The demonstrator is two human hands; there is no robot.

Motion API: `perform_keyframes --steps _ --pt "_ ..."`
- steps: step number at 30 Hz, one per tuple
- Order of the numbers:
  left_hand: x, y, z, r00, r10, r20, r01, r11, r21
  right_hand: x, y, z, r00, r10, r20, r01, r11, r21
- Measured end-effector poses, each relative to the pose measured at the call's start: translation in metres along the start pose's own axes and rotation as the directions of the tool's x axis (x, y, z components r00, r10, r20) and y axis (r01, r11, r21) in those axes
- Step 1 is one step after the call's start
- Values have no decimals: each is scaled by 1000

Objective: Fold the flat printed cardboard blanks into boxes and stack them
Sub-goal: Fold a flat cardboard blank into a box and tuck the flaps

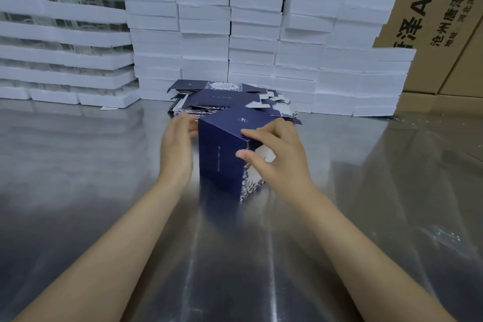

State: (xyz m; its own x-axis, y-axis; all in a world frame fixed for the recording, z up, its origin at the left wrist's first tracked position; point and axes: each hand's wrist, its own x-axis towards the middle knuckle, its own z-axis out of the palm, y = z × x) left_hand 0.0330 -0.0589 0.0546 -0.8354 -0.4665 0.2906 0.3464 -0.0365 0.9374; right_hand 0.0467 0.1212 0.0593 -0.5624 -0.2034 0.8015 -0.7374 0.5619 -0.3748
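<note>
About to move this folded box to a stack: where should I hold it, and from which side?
Clasp the navy box across its opposite upright walls, near the top, from left and right, where the left hand and right hand now sit. It stands tall on end on the table, and its top looks closed flat, leaving no rim to pinch.

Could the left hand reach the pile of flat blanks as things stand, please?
Probably yes: the left hand, on the box, lies just before the pile of flat blanks, nothing between.
</note>
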Motion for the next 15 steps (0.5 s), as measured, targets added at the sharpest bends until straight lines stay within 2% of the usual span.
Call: perform_keyframes --steps 2,4,7,12,15 --pt "-11 -3 12 989 -18 146 7 997 75 -1 -10 6 995 -94 -17 95 995 14" --pt "-21 -1 22 964 -113 243 107 994 35 -1 -15 5 994 -104 27 100 989 105" --pt "-20 1 22 957 -143 251 155 987 -28 1 -14 1 996 -49 71 36 985 167" --pt "-14 9 15 936 -26 352 37 999 -23 9 -10 1 993 -105 51 108 991 -74" --pt "-12 12 11 915 -14 403 11 1000 11 11 1 -7 994 -105 4 105 989 -102"
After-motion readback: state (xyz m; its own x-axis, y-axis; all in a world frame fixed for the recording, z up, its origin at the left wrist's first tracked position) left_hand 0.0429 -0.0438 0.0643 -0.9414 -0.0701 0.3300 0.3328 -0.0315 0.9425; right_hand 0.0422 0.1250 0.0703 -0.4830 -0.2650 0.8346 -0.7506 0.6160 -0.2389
